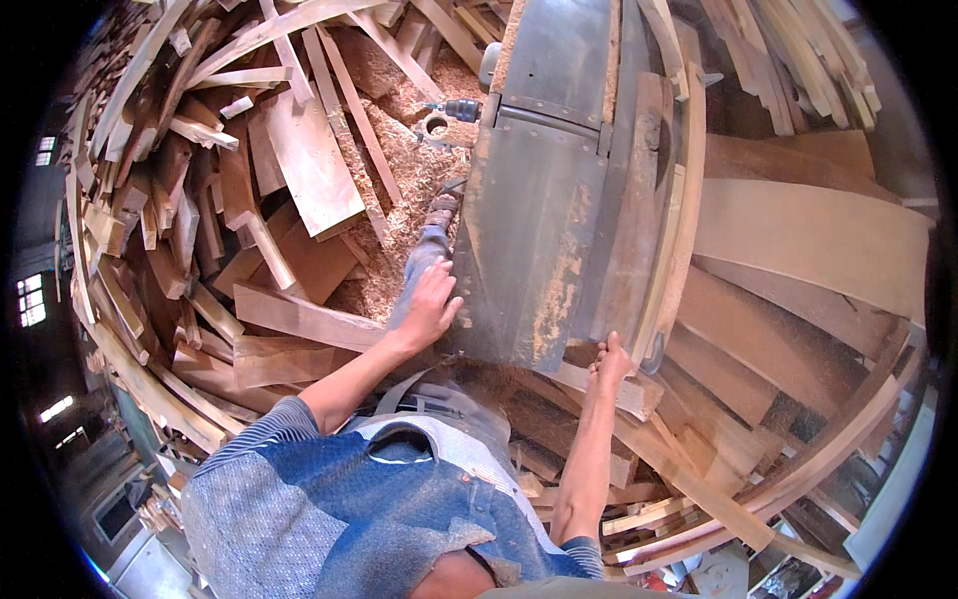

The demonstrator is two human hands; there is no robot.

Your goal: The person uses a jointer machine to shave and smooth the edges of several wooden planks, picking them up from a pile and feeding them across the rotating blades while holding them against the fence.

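Observation:
A long grey metal machine table [529, 240] with a crosswise slot stretches away in front of me; it looks like a jointer. My left hand [431, 301] is by the table's left edge, its fingers loosely bent and apart, with nothing seen in it. At the near right corner, my right hand [610, 361] is closed in a fist or pinch; whatever it may hold is hidden. Beyond that hand, long wooden boards [684, 215] run along the table's right side.
Offcuts [309, 165] and sawdust [399, 90] are heaped to the left. Wide planks [808, 240] are stacked on the right. A round motor-like part [461, 110] juts from the table's left side. More wood pieces [639, 479] lie near my right forearm.

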